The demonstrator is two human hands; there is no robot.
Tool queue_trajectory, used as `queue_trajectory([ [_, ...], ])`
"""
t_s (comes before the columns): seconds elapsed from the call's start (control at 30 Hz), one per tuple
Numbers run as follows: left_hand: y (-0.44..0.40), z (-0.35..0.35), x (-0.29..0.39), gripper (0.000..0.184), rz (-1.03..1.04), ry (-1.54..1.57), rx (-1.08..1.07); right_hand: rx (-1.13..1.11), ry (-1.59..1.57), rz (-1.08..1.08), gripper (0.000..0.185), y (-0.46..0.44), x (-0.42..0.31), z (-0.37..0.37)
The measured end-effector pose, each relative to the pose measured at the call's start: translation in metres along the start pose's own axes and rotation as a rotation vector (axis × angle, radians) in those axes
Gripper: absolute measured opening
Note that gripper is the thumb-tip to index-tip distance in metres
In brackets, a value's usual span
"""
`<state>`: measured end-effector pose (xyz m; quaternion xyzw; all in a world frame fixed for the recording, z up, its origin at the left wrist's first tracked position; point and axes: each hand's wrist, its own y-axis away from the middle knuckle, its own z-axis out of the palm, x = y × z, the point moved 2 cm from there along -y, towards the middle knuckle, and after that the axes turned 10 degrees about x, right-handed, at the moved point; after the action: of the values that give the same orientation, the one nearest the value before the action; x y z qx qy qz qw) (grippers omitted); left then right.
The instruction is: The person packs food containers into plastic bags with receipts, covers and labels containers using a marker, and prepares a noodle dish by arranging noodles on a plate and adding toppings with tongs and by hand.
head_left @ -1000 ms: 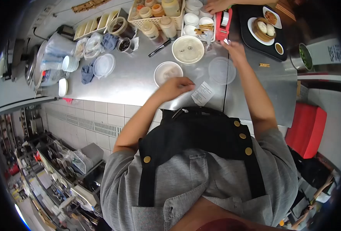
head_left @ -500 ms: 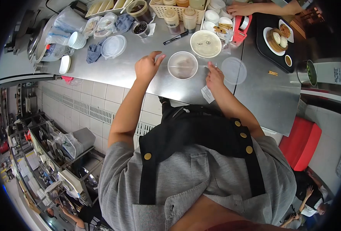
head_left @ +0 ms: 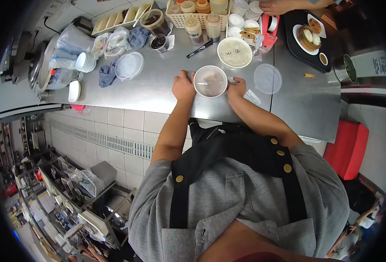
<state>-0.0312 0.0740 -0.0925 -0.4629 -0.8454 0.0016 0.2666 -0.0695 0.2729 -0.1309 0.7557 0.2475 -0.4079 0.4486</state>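
Observation:
A round white bowl [head_left: 210,93] stands on the steel counter in front of me. Shiny reflections cross its top, like clear film, and something pale shows inside. My left hand [head_left: 184,87] is closed with curled fingers against the bowl's left side. On the opposite side my right hand [head_left: 236,90] is closed at the rim, partly hidden fingers bent around the wall. Just behind stands a lidded white tub [head_left: 234,53] with handwriting on its lid. A clear round lid [head_left: 267,79] and a printed paper slip [head_left: 252,97] lie right of my right hand.
A black marker [head_left: 199,49] and sauce bottles [head_left: 194,30] are behind the bowl. A red tape dispenser [head_left: 269,38] stands near another person's hand [head_left: 271,7]. A black tray [head_left: 291,43] with a bamboo steamer [head_left: 309,40] is at right, a blue cloth [head_left: 107,74] at left.
Both hands have come in from beside the bowl and lowered against its two sides. Their fingers, raised and apart before, are now curled. The view has shifted slightly.

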Motion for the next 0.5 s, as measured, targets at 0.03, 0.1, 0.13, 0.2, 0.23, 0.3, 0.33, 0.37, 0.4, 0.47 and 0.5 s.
queue_trajectory([
  [0.03, 0.002, 0.001, -0.004, 0.037, 0.008, 0.002, -0.005, 0.033, -0.010, -0.076, 0.018, 0.004, -0.005, -0.004],
  [0.1, 0.012, 0.005, -0.023, 0.038, -0.204, 0.343, 0.198, 0.077, -0.024, -0.146, 0.018, 0.002, -0.003, -0.008],
  [0.13, 0.021, 0.013, -0.036, 0.046, -0.380, 0.571, 0.144, 0.023, -0.159, -0.323, 0.020, -0.005, 0.004, -0.006],
  [0.2, 0.045, 0.013, -0.013, 0.051, -0.392, 0.855, 0.131, -0.024, -0.285, -0.488, 0.025, 0.002, 0.009, -0.014],
  [0.23, 0.061, 0.014, -0.001, 0.056, -0.409, 1.142, 0.131, -0.205, -0.191, -0.499, 0.034, 0.021, 0.002, -0.017],
  [0.3, 0.085, 0.021, 0.010, 0.061, -0.328, 0.857, -0.094, -0.381, -0.094, -0.498, 0.043, 0.041, -0.007, -0.019],
  [0.33, 0.088, 0.016, 0.022, 0.064, -0.355, 0.974, -0.053, -0.441, -0.106, -0.495, 0.050, 0.044, -0.009, -0.017],
  [0.37, 0.084, 0.006, 0.036, 0.067, -0.377, 1.093, -0.008, -0.500, -0.121, -0.495, 0.056, 0.046, -0.013, -0.016],
  [0.4, 0.077, -0.005, 0.046, 0.067, -0.374, 1.094, -0.014, -0.562, -0.157, -0.502, 0.057, 0.048, -0.016, -0.020],
  [0.47, 0.066, -0.024, 0.057, 0.062, -0.364, 1.231, 0.036, -0.573, -0.184, -0.446, 0.058, 0.058, -0.027, -0.026],
  [0.5, 0.064, -0.025, 0.055, 0.062, -0.370, 1.230, 0.020, -0.590, -0.208, -0.386, 0.059, 0.064, -0.029, -0.030],
])
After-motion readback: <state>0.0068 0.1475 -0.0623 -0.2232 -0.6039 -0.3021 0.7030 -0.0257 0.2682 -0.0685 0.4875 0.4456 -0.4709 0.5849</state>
